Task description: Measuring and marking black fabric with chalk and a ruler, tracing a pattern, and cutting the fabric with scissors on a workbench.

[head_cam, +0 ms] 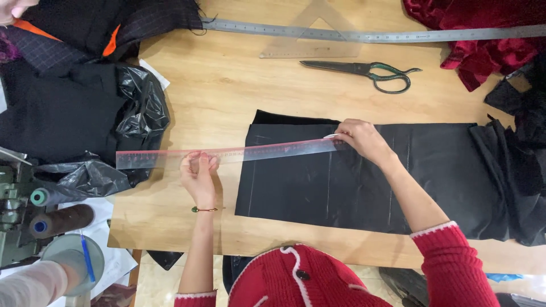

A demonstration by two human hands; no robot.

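Note:
A black fabric piece (318, 187) with faint chalk lines lies flat on the wooden table (227, 91). A long clear plastic ruler with a red edge (239, 153) lies across the fabric's left part and sticks out to the left. My left hand (199, 173) grips the ruler's near edge just left of the fabric. My right hand (361, 139) rests on the ruler's right end, on the fabric, pinching a small white chalk piece (330, 136). Both sleeves are red.
Black-handled scissors (375, 73), a clear set square (313, 40) and a long metal ruler (369, 35) lie at the far side. Red velvet cloth (483, 34) is far right; a black plastic bag (136, 108) and dark cloth are left. Thread spools (57, 219) and another person's arm (28, 284) are lower left.

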